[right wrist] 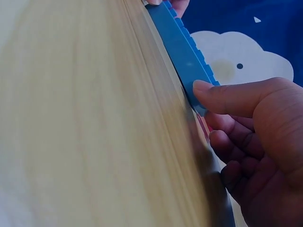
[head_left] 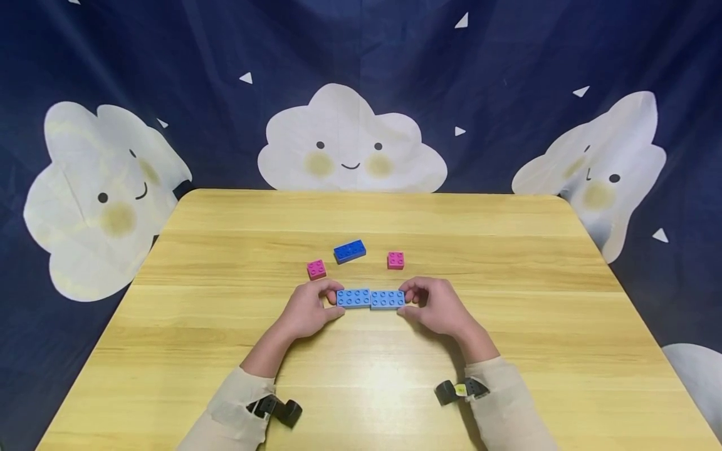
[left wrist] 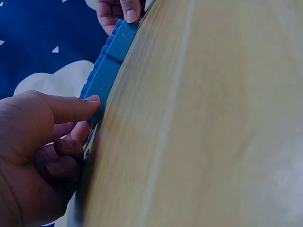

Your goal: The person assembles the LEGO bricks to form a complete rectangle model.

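Two light blue building bricks lie end to end on the wooden table, their short ends touching or nearly so. My left hand (head_left: 308, 308) pinches the left light blue brick (head_left: 353, 299) at its outer end, between thumb and fingers. At the opposite end, my right hand (head_left: 438, 305) pinches the right light blue brick (head_left: 387, 300) in the same manner. Both bricks have their studs facing up. In the left wrist view the left thumb (left wrist: 85, 108) presses the brick's near side; the right wrist view shows the right thumb (right wrist: 222, 98) doing likewise.
Beyond the hands lie a dark blue brick (head_left: 350, 251), a pink brick (head_left: 316, 269) to its left and another pink brick (head_left: 396, 260) to its right. The wooden table (head_left: 186, 351) ends at a dark blue curtain (head_left: 225, 37) printed with clouds.
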Demonstrator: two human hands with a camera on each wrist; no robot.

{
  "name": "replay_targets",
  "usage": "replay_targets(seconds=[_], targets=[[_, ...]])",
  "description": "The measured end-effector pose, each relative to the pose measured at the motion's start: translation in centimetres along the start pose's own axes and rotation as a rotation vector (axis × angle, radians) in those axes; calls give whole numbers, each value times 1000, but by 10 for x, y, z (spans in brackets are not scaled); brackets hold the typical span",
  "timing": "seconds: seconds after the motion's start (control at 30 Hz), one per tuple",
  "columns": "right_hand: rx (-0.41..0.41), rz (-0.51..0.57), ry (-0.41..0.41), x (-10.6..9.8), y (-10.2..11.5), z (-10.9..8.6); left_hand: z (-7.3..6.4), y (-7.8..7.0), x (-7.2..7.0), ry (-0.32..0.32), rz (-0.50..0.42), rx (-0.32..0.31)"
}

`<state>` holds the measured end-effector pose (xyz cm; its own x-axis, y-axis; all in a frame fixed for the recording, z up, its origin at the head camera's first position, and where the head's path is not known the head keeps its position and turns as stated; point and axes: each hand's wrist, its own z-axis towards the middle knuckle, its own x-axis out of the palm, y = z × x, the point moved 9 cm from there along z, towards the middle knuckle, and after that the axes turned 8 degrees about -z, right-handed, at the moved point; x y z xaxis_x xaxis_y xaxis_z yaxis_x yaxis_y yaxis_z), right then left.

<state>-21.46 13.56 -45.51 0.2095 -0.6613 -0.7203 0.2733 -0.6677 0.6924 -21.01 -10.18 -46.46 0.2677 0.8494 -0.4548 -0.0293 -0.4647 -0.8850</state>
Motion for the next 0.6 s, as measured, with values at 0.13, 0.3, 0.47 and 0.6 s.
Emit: replay_targets(seconds=[0.13,0.3,0.47,0.6], targets=[[-1,-14,5,-1,0,2,1,0,0,1,-3,11],[-4,-24,16,-2,1,4,1,1,1,5,-9,15],[-7,-36,19,-1,1,6,0,1,0,4,-21,6],[-2,-47,24,0,-1,7,-1,1,0,5,-27,0]])
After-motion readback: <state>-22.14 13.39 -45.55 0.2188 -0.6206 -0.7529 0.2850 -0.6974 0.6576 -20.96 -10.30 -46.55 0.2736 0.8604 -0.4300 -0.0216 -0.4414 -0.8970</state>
